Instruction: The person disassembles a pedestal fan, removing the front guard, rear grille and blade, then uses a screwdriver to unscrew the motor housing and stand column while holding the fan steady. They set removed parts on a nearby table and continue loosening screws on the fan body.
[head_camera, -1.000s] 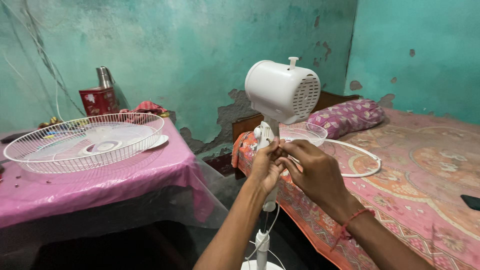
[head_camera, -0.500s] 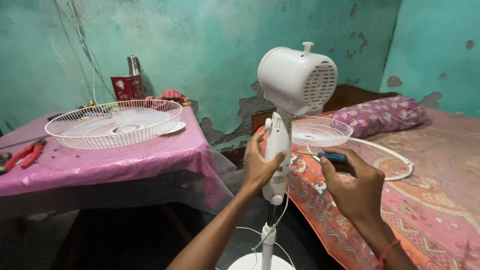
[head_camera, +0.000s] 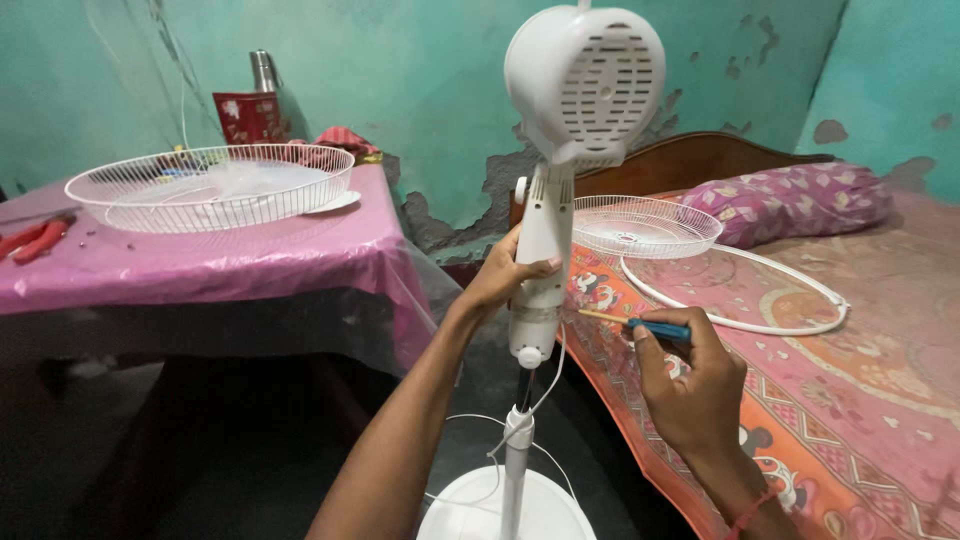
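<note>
A white pedestal fan stands in front of me without its grilles, its motor housing (head_camera: 585, 80) at the top. My left hand (head_camera: 505, 272) grips the fan's white neck (head_camera: 542, 262) just below the housing. My right hand (head_camera: 690, 385) holds a blue-handled screwdriver (head_camera: 640, 324), its tip pointing left toward the neck and stopping a little short of it. The thin pole (head_camera: 516, 440) runs down to a round white base (head_camera: 505, 510), with a white cord hanging beside it.
A white wire grille (head_camera: 210, 185) lies on a pink-covered table (head_camera: 200, 265) at left, with red pliers (head_camera: 35, 240), a red box and a metal flask. On the patterned bed (head_camera: 850, 380) at right lie a second grille (head_camera: 645, 225), a white ring (head_camera: 740, 295) and a purple pillow (head_camera: 790, 200).
My view has closed in on the fan and the housing has turned its vented back toward me. My right hand came away from the neck, now holding the screwdriver lower and to the right.
</note>
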